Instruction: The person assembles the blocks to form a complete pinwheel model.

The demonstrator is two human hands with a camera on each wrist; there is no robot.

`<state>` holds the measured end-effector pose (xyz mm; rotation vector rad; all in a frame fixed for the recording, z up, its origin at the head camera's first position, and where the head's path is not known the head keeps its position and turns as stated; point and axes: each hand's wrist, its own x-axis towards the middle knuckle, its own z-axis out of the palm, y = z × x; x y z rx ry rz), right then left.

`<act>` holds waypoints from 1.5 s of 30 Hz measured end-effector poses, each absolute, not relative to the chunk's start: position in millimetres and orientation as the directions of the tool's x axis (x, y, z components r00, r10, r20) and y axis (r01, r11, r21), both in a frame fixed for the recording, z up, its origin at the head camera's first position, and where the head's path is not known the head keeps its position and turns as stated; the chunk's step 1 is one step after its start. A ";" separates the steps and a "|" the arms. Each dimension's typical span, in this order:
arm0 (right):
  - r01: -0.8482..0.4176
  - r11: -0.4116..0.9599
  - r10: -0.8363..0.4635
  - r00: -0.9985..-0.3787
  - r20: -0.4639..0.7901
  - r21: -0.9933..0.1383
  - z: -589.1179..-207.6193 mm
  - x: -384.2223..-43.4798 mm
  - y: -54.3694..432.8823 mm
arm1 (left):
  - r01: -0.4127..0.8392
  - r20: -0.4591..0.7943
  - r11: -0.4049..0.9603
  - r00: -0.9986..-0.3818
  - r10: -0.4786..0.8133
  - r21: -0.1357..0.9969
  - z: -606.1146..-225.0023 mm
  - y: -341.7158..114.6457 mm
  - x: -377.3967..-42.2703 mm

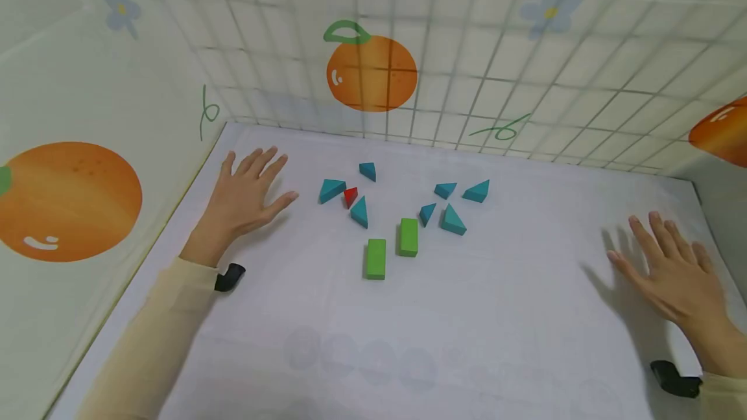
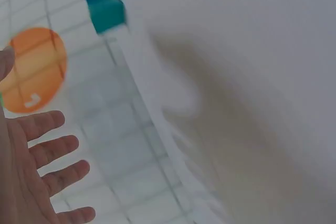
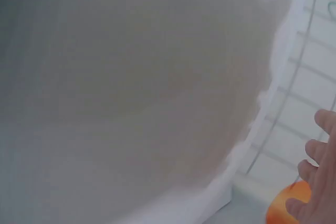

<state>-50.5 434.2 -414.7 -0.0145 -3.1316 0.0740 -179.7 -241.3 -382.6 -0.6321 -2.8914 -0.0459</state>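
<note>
My left hand [image 1: 242, 199] is spread with straight fingers over the left side of the white table, left of the blocks and holding nothing. Far to the right, my right hand [image 1: 679, 274] is likewise spread, its shadow falling on the table beside it. Between them lie several teal triangular blocks [image 1: 332, 190] in two loose groups. A small red triangular block [image 1: 350, 197] sits in the left group. Nearer me, two green rectangular blocks [image 1: 376, 259] lie side by side, slightly staggered. In the left wrist view, a teal block [image 2: 107, 15] shows past the fingers.
The white table [image 1: 502, 316] ends at the back against a wire grid [image 1: 467, 70] covered by a sheet printed with oranges and flowers. Similar sheeting [image 1: 70, 109] hangs along the left side. A grey panel [image 1: 720, 199] borders the right edge.
</note>
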 end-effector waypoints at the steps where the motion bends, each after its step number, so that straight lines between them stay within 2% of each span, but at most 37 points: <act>1: -0.006 0.998 -0.005 -1.000 0.014 -0.055 -413.8 -51.5 430.1 | 0.432 0.200 0.902 -0.883 0.425 -0.008 -382.1 -237.5 -177.5; 9: -0.145 0.984 -0.138 -0.987 0.079 -0.102 -409.9 -62.8 389.8 | 0.563 0.361 0.825 -0.778 0.514 0.040 -377.0 -202.9 -161.8; 15: -0.229 0.966 -0.211 -0.966 0.151 -0.117 -408.3 -71.2 352.7 | 0.627 0.408 0.776 -0.728 0.550 0.074 -373.9 -184.1 -153.2; 23: -0.293 0.943 -0.257 -0.943 0.213 -0.156 -405.6 -86.5 295.5 | 0.677 0.406 0.728 -0.698 0.590 0.105 -373.8 -166.8 -147.8; 30: -0.375 0.902 -0.332 -0.919 0.213 -0.212 -403.4 -94.6 254.7 | 0.725 0.405 0.674 -0.663 0.630 0.138 -375.1 -153.1 -146.9; 39: -0.535 0.801 -0.489 -0.843 0.223 -0.268 -405.0 -101.8 213.4 | 0.750 0.340 0.642 -0.652 0.678 0.160 -381.0 -138.7 -139.2; 45: -0.593 0.747 -0.549 -0.805 0.223 -0.302 -405.2 -107.1 191.5 | 0.798 0.324 0.577 -0.600 0.731 0.176 -379.5 -127.3 -131.1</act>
